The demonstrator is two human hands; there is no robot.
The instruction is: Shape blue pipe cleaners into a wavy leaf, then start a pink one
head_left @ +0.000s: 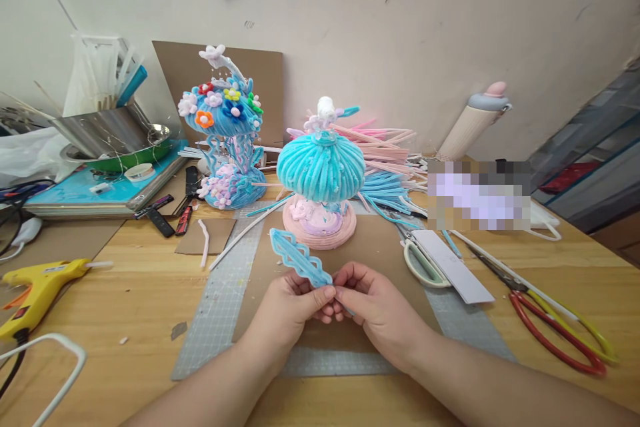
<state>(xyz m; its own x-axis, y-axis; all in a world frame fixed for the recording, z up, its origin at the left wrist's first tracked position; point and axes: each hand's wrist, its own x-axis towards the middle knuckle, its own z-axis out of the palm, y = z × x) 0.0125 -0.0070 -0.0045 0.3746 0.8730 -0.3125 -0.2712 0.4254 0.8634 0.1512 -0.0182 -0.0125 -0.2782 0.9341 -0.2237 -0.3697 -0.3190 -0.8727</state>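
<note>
A light blue bundle of pipe cleaners [299, 258], straight in the middle with wavy edges, slants up and left from my fingers. My left hand [287, 310] is closed around its lower end, thumb on top. My right hand [373, 303] pinches at the same end, where a short blue tip shows below the fingers; the fingertips hide the exact grip. Just beyond stands a pipe-cleaner piece with a turquoise domed top [321, 167] and a round pink base [345, 233]. Beneath my hands lies brown cardboard [400, 273] on a grey cutting mat [215, 320].
A flower-covered blue pipe-cleaner piece [220, 113] stands at back left. Pink pipe cleaners [390, 153] and blue ones [385, 190] lie behind. A yellow glue gun [45, 287] is at left. Green-handled scissors [423, 267] and red-and-yellow-handled scissors [555, 333] rest at right.
</note>
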